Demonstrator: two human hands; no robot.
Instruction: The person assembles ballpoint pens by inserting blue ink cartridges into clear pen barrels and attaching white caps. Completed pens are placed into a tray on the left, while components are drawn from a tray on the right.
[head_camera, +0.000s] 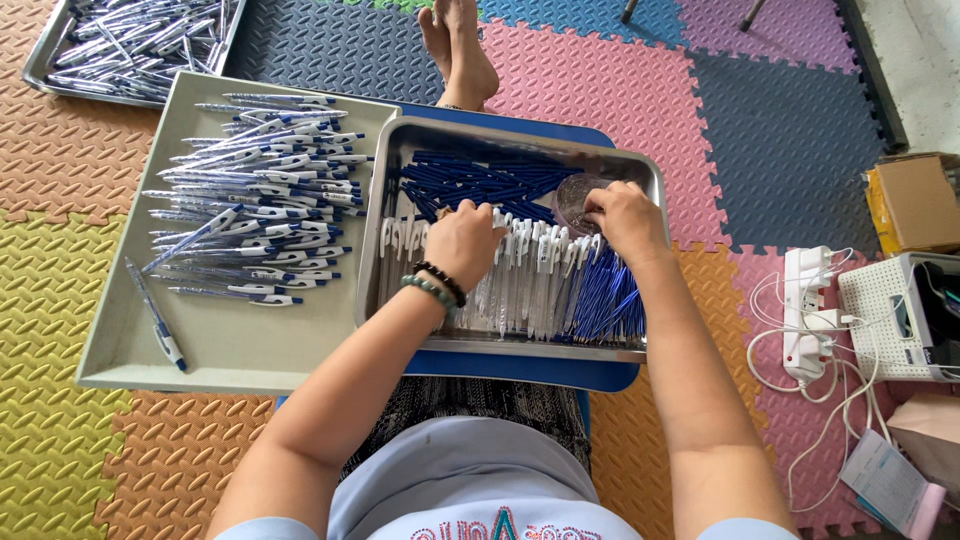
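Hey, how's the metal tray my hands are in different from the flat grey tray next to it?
The metal tray is shiny with raised walls; the grey tray is matte and shallow. The metal tray holds separate pen parts, white barrels and blue pieces, plus a small clear cup; the grey tray holds assembled pens. Left hand and right hand are in the metal one. Both are rectangular.

The floor (620, 90) is covered in interlocking foam mats in pink, blue, orange, yellow and purple. At the right lie a white power strip (806, 310) with tangled cables, a cardboard box (915, 203) and a white perforated box (890, 315). Daylight is even.
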